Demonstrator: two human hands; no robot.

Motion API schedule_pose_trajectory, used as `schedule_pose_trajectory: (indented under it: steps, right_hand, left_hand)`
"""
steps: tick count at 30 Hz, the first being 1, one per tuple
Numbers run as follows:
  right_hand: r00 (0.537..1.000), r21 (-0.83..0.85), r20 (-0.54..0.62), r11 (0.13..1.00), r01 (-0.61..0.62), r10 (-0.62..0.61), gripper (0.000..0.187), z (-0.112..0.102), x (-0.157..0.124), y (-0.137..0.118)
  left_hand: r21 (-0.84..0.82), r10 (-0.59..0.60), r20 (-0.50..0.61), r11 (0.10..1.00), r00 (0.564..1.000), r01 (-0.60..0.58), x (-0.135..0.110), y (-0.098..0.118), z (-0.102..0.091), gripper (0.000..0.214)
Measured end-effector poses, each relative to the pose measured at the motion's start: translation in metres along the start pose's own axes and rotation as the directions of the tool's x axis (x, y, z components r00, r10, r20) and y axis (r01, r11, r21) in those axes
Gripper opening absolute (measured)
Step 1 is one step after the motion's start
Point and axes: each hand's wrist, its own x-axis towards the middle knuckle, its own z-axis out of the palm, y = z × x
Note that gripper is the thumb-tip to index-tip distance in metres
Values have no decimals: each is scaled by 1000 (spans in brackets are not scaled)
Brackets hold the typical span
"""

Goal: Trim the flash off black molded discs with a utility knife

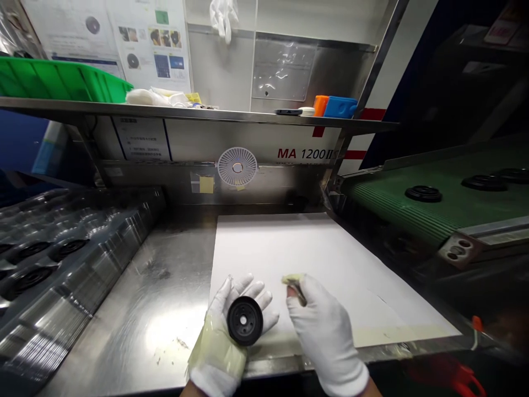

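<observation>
A black round plastic part [244, 321] with a bright hole in its centre rests on the palm of my left hand [221, 336]. That hand wears a white glove with yellowish tape around the wrist, and its fingers extend behind the part. My right hand [324, 325], also in a white glove, is closed just to the right of the part, apart from it. Between its thumb and yellow-wrapped forefinger is a small dark, narrow tool [301, 296] whose kind I cannot make out. Both hands are above the near edge of a white paper sheet [285, 248].
Stacked clear plastic trays [103, 259] with black round parts stand on the left. A green conveyor belt [388, 204] carries several black parts on the right. A small white fan [237, 166] is at the back, below a metal shelf [248, 113] holding a green bin [61, 80].
</observation>
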Motion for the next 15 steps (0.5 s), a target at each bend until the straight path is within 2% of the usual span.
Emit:
schedule_pose_trajectory:
  steps: [1, 3, 5, 7, 9, 11, 13, 15]
  right_hand:
    - [1000, -8, -31, 1000, -7, 7, 27, -2, 3, 3]
    - [998, 82, 55, 997, -15, 11, 41, -6, 10, 5]
    - [975, 300, 223, 952, -64, -5, 36, -7, 14, 0]
    - [938, 500, 345, 854, -143, -45, 28, -6, 18, -10]
    - [893, 580, 436, 793, -186, -109, 18, -4, 21, -21]
    - [870, 543, 470, 826, -153, -148, 9, -1, 23, -28]
    - [906, 370, 399, 929, -16, -143, 18, -2, 24, -27]
    - [947, 124, 277, 984, 131, -161, 21, -6, 28, -16]
  left_hand:
    - [4, -16, 13, 1000, 1000, 16, 0, 0, -2, 49]
    - [28, -53, 40, 998, 998, 52, -1, 0, -4, 49]
    - [63, -109, 94, 993, 990, 103, -3, -1, -4, 46]
    - [112, -147, 150, 985, 978, 131, -5, -3, 0, 41]
    - [158, -154, 148, 979, 977, 130, -9, -7, 5, 33]
    - [175, -165, 93, 973, 982, 147, -12, -10, 10, 25]
    - [188, -208, 30, 962, 978, 199, -15, -10, 10, 23]
    - [208, -215, -7, 955, 977, 212, -15, -3, 3, 26]
